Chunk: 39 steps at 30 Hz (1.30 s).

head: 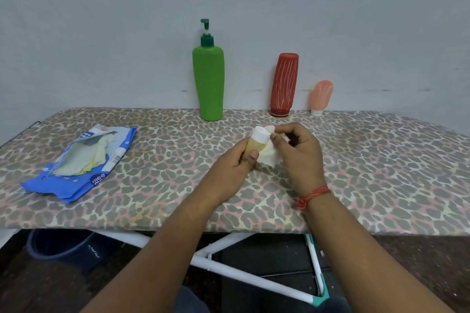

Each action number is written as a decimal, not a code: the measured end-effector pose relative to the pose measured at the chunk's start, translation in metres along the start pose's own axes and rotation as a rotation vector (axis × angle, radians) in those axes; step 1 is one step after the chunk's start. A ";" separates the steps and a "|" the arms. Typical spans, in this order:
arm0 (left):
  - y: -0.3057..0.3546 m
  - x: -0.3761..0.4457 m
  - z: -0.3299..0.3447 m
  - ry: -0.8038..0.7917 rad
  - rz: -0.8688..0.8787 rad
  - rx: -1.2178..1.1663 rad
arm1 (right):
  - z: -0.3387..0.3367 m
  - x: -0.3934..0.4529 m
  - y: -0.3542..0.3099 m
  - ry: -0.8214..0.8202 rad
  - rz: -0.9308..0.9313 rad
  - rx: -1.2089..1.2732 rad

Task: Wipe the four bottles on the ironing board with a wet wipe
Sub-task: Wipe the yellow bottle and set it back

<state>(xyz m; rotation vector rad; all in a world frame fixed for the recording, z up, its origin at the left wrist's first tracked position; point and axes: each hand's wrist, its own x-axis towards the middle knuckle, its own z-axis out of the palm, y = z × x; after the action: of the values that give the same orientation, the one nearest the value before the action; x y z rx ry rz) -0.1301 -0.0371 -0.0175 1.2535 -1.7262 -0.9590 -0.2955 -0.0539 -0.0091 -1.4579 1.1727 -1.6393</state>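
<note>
My left hand (235,162) holds a small yellow bottle (251,143) with a white cap above the middle of the ironing board (381,173). Pressed against the cap and side of that bottle is a white wet wipe (269,156), pinched in my right hand (298,150). Three other bottles stand against the wall at the board's far edge: a tall green pump bottle (208,81), a red bottle (284,84) standing on its cap, and a small pink bottle (321,96), also cap down.
An open blue pack of wet wipes (81,162) lies on the left part of the board. Under the board are white legs (229,269) and a dark blue bucket (66,246) at the left. A grey wall closes off the far side.
</note>
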 end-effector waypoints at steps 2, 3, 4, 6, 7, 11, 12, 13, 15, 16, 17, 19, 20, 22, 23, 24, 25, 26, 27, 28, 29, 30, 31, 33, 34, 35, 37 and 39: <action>0.000 0.000 0.000 0.007 0.000 -0.025 | 0.000 -0.001 0.000 -0.043 -0.037 -0.028; -0.001 0.001 -0.001 0.020 -0.015 -0.046 | 0.002 -0.004 -0.001 -0.091 -0.079 -0.053; -0.001 0.001 -0.002 0.026 -0.034 -0.060 | 0.004 -0.007 -0.001 -0.122 -0.119 -0.085; -0.002 0.001 -0.003 0.007 -0.060 -0.068 | 0.004 -0.006 -0.001 -0.070 -0.115 -0.122; -0.002 0.000 -0.002 -0.009 -0.061 -0.063 | 0.003 -0.003 -0.001 -0.011 -0.090 -0.133; -0.006 0.003 -0.004 0.038 -0.101 -0.206 | 0.003 -0.006 -0.002 -0.144 -0.148 -0.215; -0.009 0.005 -0.006 0.079 -0.132 -0.298 | 0.006 -0.009 -0.002 -0.215 -0.168 -0.221; -0.011 0.007 -0.008 0.120 -0.168 -0.394 | 0.008 -0.010 -0.001 -0.234 -0.153 -0.209; -0.012 0.009 -0.012 0.171 -0.187 -0.536 | 0.006 -0.004 0.000 -0.093 -0.022 -0.094; -0.012 0.010 -0.014 0.180 -0.174 -0.588 | 0.002 0.001 0.001 0.032 0.035 -0.036; -0.012 0.010 -0.016 0.190 -0.156 -0.641 | -0.004 0.005 0.003 0.158 0.065 -0.018; -0.011 0.012 -0.017 0.214 -0.154 -0.714 | -0.014 0.010 0.009 0.289 0.092 -0.044; -0.012 0.013 -0.017 0.223 -0.172 -0.716 | -0.016 0.011 0.012 0.295 0.105 -0.050; -0.008 0.017 -0.018 0.225 -0.218 -0.627 | -0.015 0.011 0.014 0.270 0.136 -0.056; -0.007 0.020 -0.019 0.234 -0.231 -0.495 | -0.013 0.011 0.015 0.257 0.150 -0.053; -0.006 0.026 -0.021 0.253 -0.232 -0.302 | -0.012 0.011 0.015 0.248 0.159 -0.043; -0.004 0.032 -0.023 0.284 -0.210 -0.108 | -0.011 0.011 0.015 0.244 0.169 -0.030; -0.002 0.040 -0.025 0.321 -0.161 0.055 | -0.010 0.012 0.016 0.240 0.180 -0.021; 0.001 0.049 -0.028 0.356 -0.100 0.175 | -0.010 0.012 0.016 0.233 0.192 -0.019; 0.004 0.060 -0.030 0.378 -0.045 0.256 | -0.009 0.013 0.016 0.224 0.201 -0.019; 0.008 0.071 -0.031 0.389 -0.004 0.316 | -0.009 0.013 0.017 0.216 0.209 -0.019; 0.011 0.083 -0.032 0.392 0.029 0.362 | -0.009 0.013 0.017 0.208 0.218 -0.016; 0.014 0.095 -0.032 0.381 0.057 0.400 | -0.009 0.013 0.017 0.198 0.226 -0.011; 0.017 0.120 -0.031 0.333 0.078 0.469 | -0.008 0.012 0.018 0.173 0.244 0.002; 0.019 0.133 -0.030 0.312 0.073 0.495 | -0.007 0.012 0.018 0.164 0.250 0.004; 0.019 0.145 -0.030 0.294 0.060 0.513 | -0.007 0.012 0.018 0.157 0.251 0.003; 0.019 0.167 -0.030 0.272 0.022 0.523 | -0.007 0.012 0.019 0.151 0.247 0.005; 0.018 0.182 -0.031 0.277 -0.005 0.481 | -0.007 0.013 0.021 0.145 0.251 0.004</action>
<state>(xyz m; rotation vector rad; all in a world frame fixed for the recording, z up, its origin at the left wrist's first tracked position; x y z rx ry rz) -0.1466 -0.2127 0.0403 1.6067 -1.7827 -0.3507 -0.3071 -0.0720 -0.0228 -1.1513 1.3709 -1.5906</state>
